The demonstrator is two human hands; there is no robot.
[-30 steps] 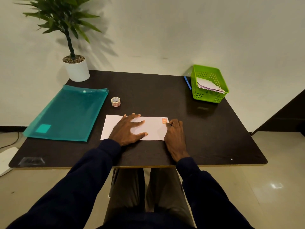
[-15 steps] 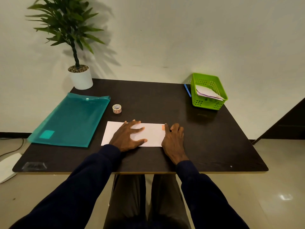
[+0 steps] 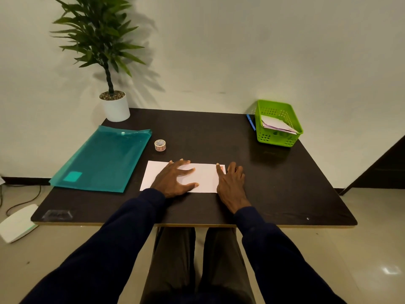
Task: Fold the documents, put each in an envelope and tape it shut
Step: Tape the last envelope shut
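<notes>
A white envelope [image 3: 206,176] lies flat on the dark table [image 3: 197,132], near the front edge. My left hand [image 3: 174,179] rests on its middle with the fingers spread, pressing it down. My right hand [image 3: 230,183] lies flat over the envelope's right end, fingertips on a small orange piece of tape [image 3: 222,168] at the top right corner. A small roll of patterned tape [image 3: 160,145] stands a little beyond the envelope's left end. Neither hand holds anything.
A teal plastic document folder [image 3: 103,159] lies on the left of the table. A green basket [image 3: 277,123] with envelopes stands at the back right, a blue pen [image 3: 251,122] beside it. A potted plant [image 3: 114,104] stands at the back left corner.
My head has tilted up, so the table sits lower in view. My right hand's fingers have slid slightly along the orange tape; the left hand stays pressed on the envelope.
</notes>
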